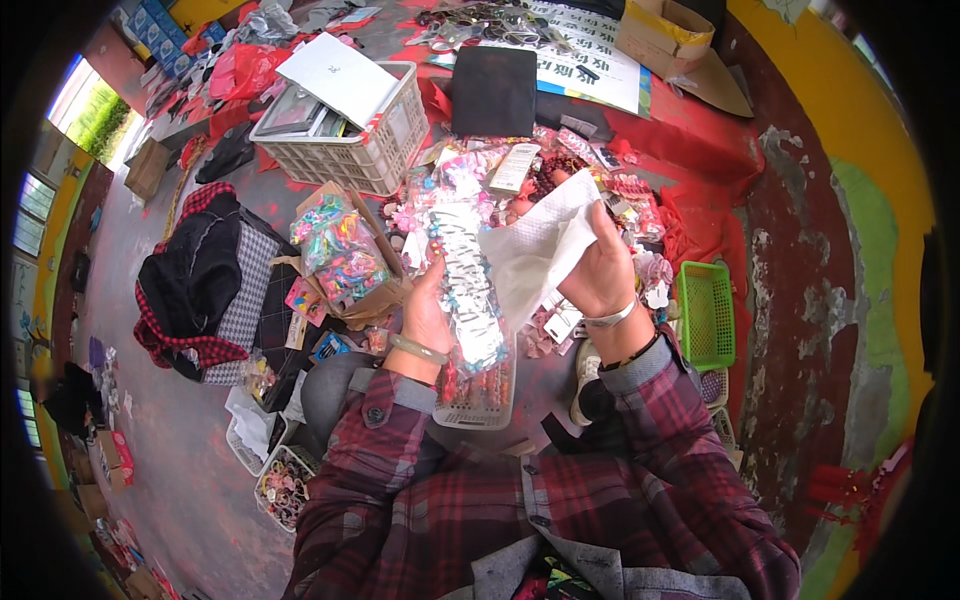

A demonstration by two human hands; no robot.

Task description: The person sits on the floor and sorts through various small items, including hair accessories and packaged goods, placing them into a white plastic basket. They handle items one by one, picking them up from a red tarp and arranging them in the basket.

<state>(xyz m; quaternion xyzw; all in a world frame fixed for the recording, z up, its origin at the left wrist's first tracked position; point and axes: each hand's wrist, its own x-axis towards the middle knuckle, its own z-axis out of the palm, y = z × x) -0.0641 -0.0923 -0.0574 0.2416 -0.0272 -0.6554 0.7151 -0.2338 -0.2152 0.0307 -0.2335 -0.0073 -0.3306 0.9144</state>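
Note:
My left hand (424, 318) is closed on the left edge of a long clear plastic pack (468, 275). Rows of small white pieces with bluish and red bits show through its shiny film; their exact kind is hard to make out. To the right, my right hand (606, 268) grips a thin white textured sheet (545, 232), like tissue or soft wrapping, between thumb and fingers. The sheet hangs folded beside the pack. Beneath the pack stands a pale plastic basket (478, 412) with red packaged items. A heap of hair accessories and trinkets (585, 165) spreads beyond both hands.
An open cardboard box (385, 290) of colourful small packets stands left of my left hand. Behind it is a large beige crate (390, 150) with a white box on top. A green basket (707, 318) sits at the right. Dark clothing (205, 270) lies at the left.

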